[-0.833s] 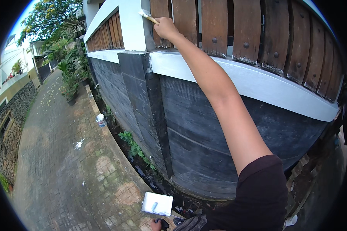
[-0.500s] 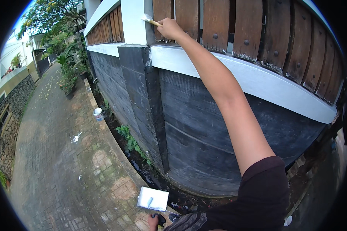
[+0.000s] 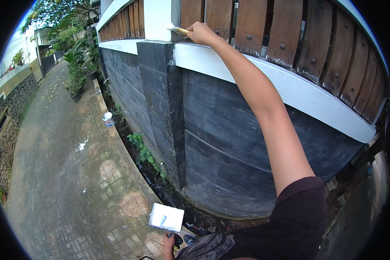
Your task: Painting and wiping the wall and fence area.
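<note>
Visibly clamped in the right hand [image 3: 200, 33]: paintbrush [image 3: 183, 30], with bristles [image 3: 172, 27] at the edge of the white pillar [image 3: 157, 21]; probably light, stiff-handled, soft-tipped, best held mid-handle. Below, left hand [image 3: 169, 242] beside a dark object [image 3: 178, 239], with grip impossible to tell.

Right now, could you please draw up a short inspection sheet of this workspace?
Surface: white pillar above a black wall; brown slats to its right.
Job's things: brush with its bristles at the pillar's right edge; tray by the gutter, with a roller in it; bucket upright farther up the lane.
Clutter: white splash on the paving.
Hands: right hand closed around the brush handle; left hand low, by a dark object, grip unclear.
Cables: nothing seen near the hands.
Surroundings: weeds along the gutter; potted plants beyond.
</note>
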Demonstrator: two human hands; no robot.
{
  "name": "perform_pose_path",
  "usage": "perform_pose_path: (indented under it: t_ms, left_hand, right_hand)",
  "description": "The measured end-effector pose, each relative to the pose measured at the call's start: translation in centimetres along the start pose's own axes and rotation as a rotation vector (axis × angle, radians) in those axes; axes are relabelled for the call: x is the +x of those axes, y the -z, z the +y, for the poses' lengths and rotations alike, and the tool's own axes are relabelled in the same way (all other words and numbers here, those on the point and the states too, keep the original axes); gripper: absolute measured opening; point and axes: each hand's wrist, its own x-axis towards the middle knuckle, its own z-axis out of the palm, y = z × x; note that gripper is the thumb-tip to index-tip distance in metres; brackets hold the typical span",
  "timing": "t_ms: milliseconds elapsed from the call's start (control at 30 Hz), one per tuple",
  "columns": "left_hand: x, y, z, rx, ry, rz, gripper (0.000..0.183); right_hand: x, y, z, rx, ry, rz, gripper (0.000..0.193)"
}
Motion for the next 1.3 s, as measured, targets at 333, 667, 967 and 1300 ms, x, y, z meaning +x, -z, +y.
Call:
perform_pose_path:
  t_ms: [333,667,967,1300]
  left_hand:
    - [2.9,-1.8,-4.2,-0.043,-0.024,0.005,0.037]
    - [3.9,-1.5,-2.8,-0.093,-0.015,0.009,0.041]
    - [4.2,0.0,-1.5,-0.14,0.05,-0.025,0.038]
    - [5.0,0.4,-1.4,-0.173,0.05,-0.017,0.039]
  right_hand:
    - [-4.9,6.9,-7.4,0.078,-0.02,-0.215,0.032]
    - [2.0,8.1,-6.8,-0.19,0.075,-0.315,0.026]
    - [6.5,8.6,-4.2,-0.309,0.093,-0.428,0.026]
    - [7.0,8.2,-4.0,-0.254,0.062,-0.549,0.019]
